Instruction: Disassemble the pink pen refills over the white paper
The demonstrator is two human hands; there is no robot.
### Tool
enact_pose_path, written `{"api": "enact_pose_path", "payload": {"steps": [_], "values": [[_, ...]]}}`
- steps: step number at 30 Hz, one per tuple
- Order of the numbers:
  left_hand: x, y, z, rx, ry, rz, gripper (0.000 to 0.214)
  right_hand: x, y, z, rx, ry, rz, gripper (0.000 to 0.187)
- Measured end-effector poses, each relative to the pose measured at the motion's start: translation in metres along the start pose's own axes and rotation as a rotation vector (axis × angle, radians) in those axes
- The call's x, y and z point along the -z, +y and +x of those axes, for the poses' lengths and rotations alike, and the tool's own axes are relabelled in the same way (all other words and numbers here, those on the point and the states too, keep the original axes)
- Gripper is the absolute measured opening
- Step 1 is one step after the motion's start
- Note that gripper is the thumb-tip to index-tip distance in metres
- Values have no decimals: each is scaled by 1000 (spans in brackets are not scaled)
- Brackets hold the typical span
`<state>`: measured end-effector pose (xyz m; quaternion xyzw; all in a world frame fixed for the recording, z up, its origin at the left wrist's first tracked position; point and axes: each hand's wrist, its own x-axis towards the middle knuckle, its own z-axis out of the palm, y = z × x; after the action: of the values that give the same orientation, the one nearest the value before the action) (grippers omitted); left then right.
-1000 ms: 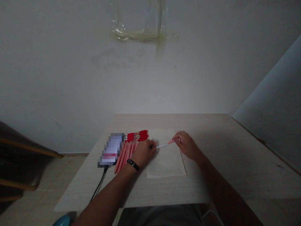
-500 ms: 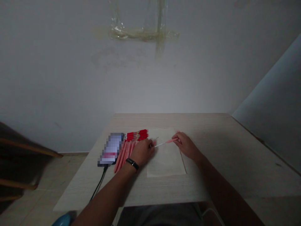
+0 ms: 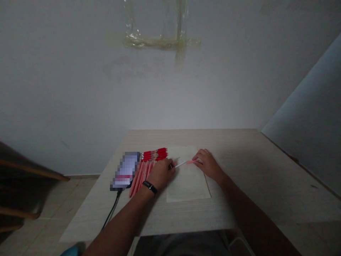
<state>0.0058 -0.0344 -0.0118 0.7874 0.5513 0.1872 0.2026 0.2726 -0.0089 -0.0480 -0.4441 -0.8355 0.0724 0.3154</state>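
Pinching a slim white-and-pink pen part [image 3: 186, 163] between them, the two hands work low over a sheet of paper [image 3: 188, 182] on a pale wood-grain counter [image 3: 226, 144]. The right hand [image 3: 208, 165] has a closed grip on the pink end, its fingers curled around it at the upper right of the sheet. The white end runs left and reaches the fingertips of the left hand [image 3: 163, 174], which are curled inward just above the paper, but I cannot tell whether that grip holds the end or only meets it. A small grey sliver [image 3: 177, 158] lies on the sheet just above those fingertips; it is too small to name.

Just left of the left hand, a tight row of pink-barrelled pens [image 3: 141, 179] lies side by side on the counter, their red-and-silver ends [image 3: 154, 154] fanned toward the wall. A black wristband [image 3: 149, 187] circles the left wrist. Beside the pens, touching their row, a smartphone [image 3: 125, 171] lies with its screen pixelated, and a black cable [image 3: 112, 209] runs from its lower end over the counter edge. Above, strips of clear tape [image 3: 160, 42] cling to the white wall, and dark wooden chair rails [image 3: 26, 170] show at the far left over a tiled floor [image 3: 69, 199].
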Motion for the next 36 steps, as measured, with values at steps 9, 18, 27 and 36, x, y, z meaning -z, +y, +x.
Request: {"api": "enact_pose_path", "payload": {"steps": [9,18,27,36], "values": [[1,3,0,-14,3,17,12,8,-10,2,9,6,14,7],[0,10,0,-121,2,-24,15,7,-36,2,83,-63,99,2],[2,10,1,-100,28,-10,14,8,-25,1,46,-34,116,5],[3,5,0,39,59,46,9,-2,-39,3,14,-74,-34,5]]}}
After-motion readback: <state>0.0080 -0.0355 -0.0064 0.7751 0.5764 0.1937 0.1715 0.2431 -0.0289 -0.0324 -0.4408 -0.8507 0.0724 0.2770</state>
